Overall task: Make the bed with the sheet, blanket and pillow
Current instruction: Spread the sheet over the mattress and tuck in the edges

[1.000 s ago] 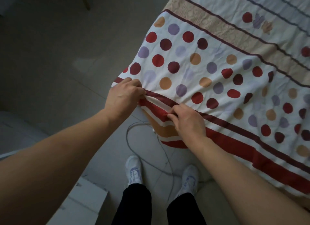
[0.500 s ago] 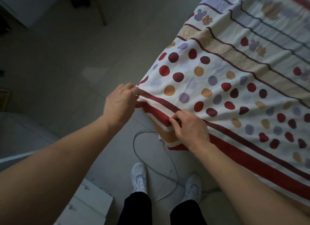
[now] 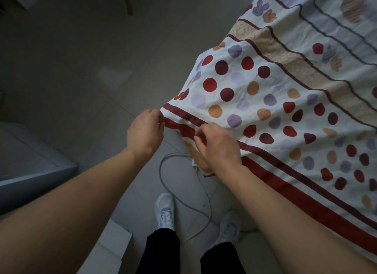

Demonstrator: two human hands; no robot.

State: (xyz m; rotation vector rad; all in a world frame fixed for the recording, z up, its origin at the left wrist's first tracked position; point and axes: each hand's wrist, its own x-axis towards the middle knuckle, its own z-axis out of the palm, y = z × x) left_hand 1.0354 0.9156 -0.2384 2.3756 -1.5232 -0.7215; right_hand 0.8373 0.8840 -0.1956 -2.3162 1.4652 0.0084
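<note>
sheet (image 3: 265, 102) spreads from hands toward 2 o'clock. its red border (image 3: 306, 184) runs 10-to-4 o'clock. left hand (image 3: 145, 130) is nearer, pinching sheet corner (image 3: 166, 108) at its 1 o'clock. right hand (image 3: 219, 149), fingers curled, pinches border just beside, at 4 o'clock of left. pull likely toward 8 o'clock.

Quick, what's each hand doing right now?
Left hand: pinches the corner of the sheet.
Right hand: pinches the sheet's striped edge.
</note>
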